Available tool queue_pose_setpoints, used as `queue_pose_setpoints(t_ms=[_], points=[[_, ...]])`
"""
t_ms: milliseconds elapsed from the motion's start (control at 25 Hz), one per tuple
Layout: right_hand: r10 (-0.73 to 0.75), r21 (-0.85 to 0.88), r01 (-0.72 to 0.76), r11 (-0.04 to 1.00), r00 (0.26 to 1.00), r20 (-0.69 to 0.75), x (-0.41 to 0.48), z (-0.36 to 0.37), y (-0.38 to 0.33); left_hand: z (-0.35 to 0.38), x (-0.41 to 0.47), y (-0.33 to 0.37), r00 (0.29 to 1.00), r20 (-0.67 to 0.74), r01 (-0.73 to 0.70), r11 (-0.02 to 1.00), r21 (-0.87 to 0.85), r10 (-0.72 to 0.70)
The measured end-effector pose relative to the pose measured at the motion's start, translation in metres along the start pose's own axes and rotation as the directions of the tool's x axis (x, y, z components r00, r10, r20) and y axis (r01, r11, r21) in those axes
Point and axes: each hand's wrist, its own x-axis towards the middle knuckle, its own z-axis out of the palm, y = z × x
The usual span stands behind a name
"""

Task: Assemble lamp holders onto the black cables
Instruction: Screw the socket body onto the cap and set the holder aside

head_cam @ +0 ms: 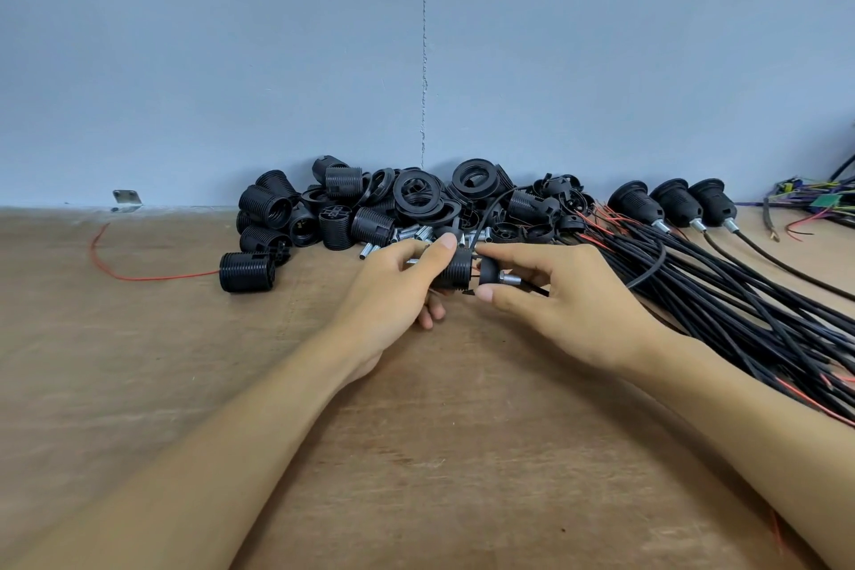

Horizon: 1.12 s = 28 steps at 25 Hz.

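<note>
My left hand (398, 278) grips the threaded body (458, 269), thumb on top, fingers curled under. My right hand (564, 296) pinches the cap (489, 273) by its metal-nipple end, thumb and index round it. The cable (659, 259) comes out past my fingers and loops off right. Body and cap meet end to end, held just above the table (416, 454), in front of the parts pile (370, 208). Step, I judge: mating cap to body. To do it well: keep both on one axis, tuck the wires inside so nothing pinches at the seam, turn the body rather than the cap so the cable doesn't twist, stop once seated. Spare cables (740, 292) lie right, three done holders (671, 204) behind
</note>
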Motion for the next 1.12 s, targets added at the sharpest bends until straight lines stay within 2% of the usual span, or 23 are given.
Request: queue_pose_setpoints(t_ms=[320, 520, 680, 920, 1120], points=[[0.012, 0.053, -0.013, 0.999, 1.0, 0.009, -0.0006, 0.0018, -0.001, -0.0007, -0.0026, 0.0022, 1.0, 0.023, -0.017, 0.994, -0.11, 0.019], [-0.004, -0.012, 0.004, 1.0, 1.0, -0.005, -0.0018, 0.0025, 0.0008, -0.0038, -0.0057, 0.003, 0.999, 0.021, -0.03, 0.967, -0.252, 0.037], [-0.011, -0.04, 0.01, 0.999, 0.999, -0.033, -0.0013, 0.003, 0.0005, -0.0044, -0.0071, 0.0032, 0.995, 0.077, -0.042, 0.978, -0.204, 0.059], [-0.001, -0.026, 0.0, 1.0, 0.999, -0.037, -0.0038, 0.0046, -0.0006, -0.0092, -0.0076, 0.0032, 0.988, 0.145, -0.026, 0.974, -0.226, 0.06], [0.011, 0.032, -0.009, 0.999, 0.999, -0.043, -0.0046, 0.0031, -0.0039, -0.0054, -0.0077, 0.002, 0.989, 0.124, -0.051, 0.98, -0.194, 0.076]])
